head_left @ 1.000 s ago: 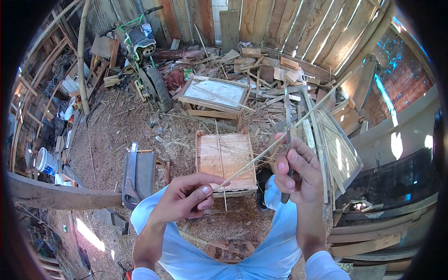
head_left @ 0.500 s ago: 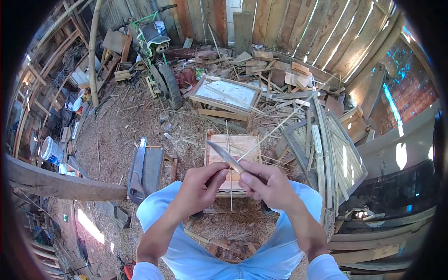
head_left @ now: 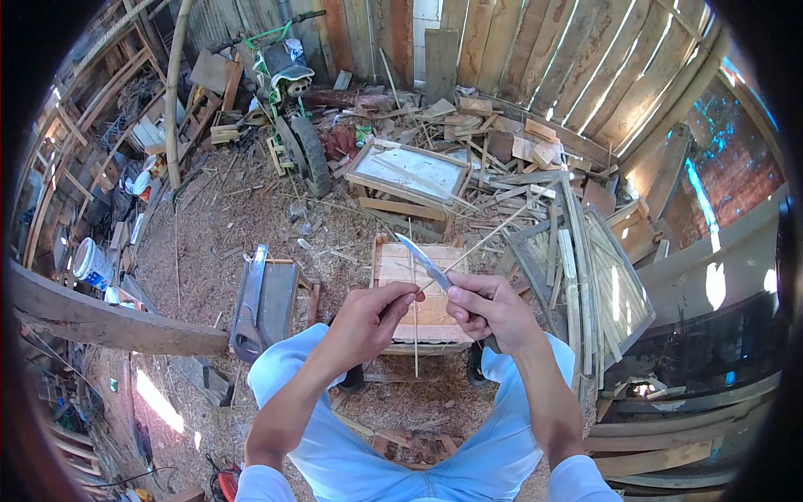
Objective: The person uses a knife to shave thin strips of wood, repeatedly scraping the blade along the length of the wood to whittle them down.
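Since half a second ago, your right hand (head_left: 500, 311) has drawn off to the right, opening a small gap between it and your left hand (head_left: 368, 318), and the knife (head_left: 424, 263) has shifted right with it. Around you, the largest thing is the plank wall (head_left: 560, 67) at the back, with light coming through its gaps. Your legs in pale blue trousers (head_left: 502, 427) are spread below your hands. To your right leans a slatted panel (head_left: 615, 280), and a green-framed motorbike (head_left: 283, 67) stands toward the back left. In front of you is a low wooden table (head_left: 391, 266), and beyond it a pale-topped tray (head_left: 407, 173) sits near heaped offcuts (head_left: 502, 138). By your left knee, a saw (head_left: 249, 293) rests on a dark-topped stool (head_left: 278, 289); farther left is a white bucket (head_left: 94, 263). Your right hand is closed around the knife's handle, the blade slanting up and to the left over the table. A thin stick (head_left: 416, 335) lies across the tabletop, its near end jutting past the edge. Your left fingertips pinch the lower end of the narrow strip (head_left: 493, 238), which is above the table and slopes up to the right, crossing the blade; you cannot tell from here whether the cutting edge touches it.
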`<state>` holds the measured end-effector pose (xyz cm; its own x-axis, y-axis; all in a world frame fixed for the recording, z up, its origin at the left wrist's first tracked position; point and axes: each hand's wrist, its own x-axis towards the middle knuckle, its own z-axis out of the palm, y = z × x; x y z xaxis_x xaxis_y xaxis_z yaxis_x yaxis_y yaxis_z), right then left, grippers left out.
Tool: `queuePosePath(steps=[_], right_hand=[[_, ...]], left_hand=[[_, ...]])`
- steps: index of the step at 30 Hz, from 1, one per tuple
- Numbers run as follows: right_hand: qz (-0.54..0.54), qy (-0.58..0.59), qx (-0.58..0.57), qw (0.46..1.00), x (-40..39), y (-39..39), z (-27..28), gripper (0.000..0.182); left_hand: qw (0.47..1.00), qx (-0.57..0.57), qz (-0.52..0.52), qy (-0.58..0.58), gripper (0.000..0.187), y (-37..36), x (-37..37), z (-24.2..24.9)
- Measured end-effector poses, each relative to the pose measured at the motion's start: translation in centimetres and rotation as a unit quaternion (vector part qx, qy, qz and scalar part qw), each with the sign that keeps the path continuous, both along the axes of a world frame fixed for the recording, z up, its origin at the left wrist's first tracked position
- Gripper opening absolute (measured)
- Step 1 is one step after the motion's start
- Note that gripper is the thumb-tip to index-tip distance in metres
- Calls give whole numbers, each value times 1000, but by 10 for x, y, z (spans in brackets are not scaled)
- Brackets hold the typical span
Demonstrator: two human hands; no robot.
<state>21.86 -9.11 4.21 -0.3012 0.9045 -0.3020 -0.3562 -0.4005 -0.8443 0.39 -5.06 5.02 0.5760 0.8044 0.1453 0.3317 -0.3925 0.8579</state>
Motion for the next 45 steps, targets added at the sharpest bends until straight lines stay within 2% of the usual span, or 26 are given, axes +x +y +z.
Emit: queuePosePath(steps=[2,4,5,7,8,9,11,13,15,16,17,20,23,24,26,28,30,32,34,36,39,45], right_hand=[[-23,-6,-1,1000,5,2,1,33],[-132,-31,26,990,20,8,4,32],[-135,-33,29,990,23,7,3,32],[-115,0,15,993,25,7,-1,31],[-83,2,11,996,24,6,-7,36],[-84,3,9,996,18,4,-7,36],[-6,36,-5,999,4,3,-7,41],[-23,13,6,1000,14,9,-18,43],[-126,7,57,990,37,17,-20,40],[-117,61,52,990,46,19,-19,35],[-116,60,55,990,45,19,-22,35],[-77,-87,42,992,11,14,-33,28],[-50,-23,96,994,-13,13,-44,28],[-39,29,38,998,-13,13,-38,32],[-23,9,50,998,-7,13,-34,33],[-6,-10,64,998,-7,15,-32,34],[-64,-57,85,993,-12,13,-35,35],[-60,-48,70,995,-11,13,-34,36],[-59,-38,54,996,-12,12,-35,36],[2,2,38,999,-15,13,-35,34],[21,22,-1,1000,-16,12,-36,32],[7,-4,-16,1000,-6,13,-31,30]], left_hand=[[1000,12,0,17,13,3,-1,-1],[1000,28,-3,-5,12,5,-4,-11],[999,41,-2,-26,12,6,-6,-14],[1000,31,-6,-1,12,10,-9,-15],[999,18,-8,28,12,11,-9,-16],[999,17,-9,29,12,11,-7,-18],[998,63,-8,-19,11,13,-3,-23],[999,43,-8,-1,11,18,-9,-23],[999,29,-6,13,11,22,-15,-25],[1000,15,-3,21,12,24,-17,-27],[1000,2,0,29,12,26,-17,-30],[998,63,-3,-1,13,31,-4,-47],[993,108,24,41,13,27,5,-43],[993,107,26,41,13,25,6,-39],[995,39,64,71,12,23,8,-31],[995,54,63,60,13,23,8,-33],[995,68,60,51,13,25,7,-41],[995,82,51,30,14,26,7,-51],[995,67,52,44,14,19,10,-40],[995,53,55,58,15,16,12,-40],[994,95,54,-11,15,17,14,-54],[989,140,41,18,14,18,10,-50]])
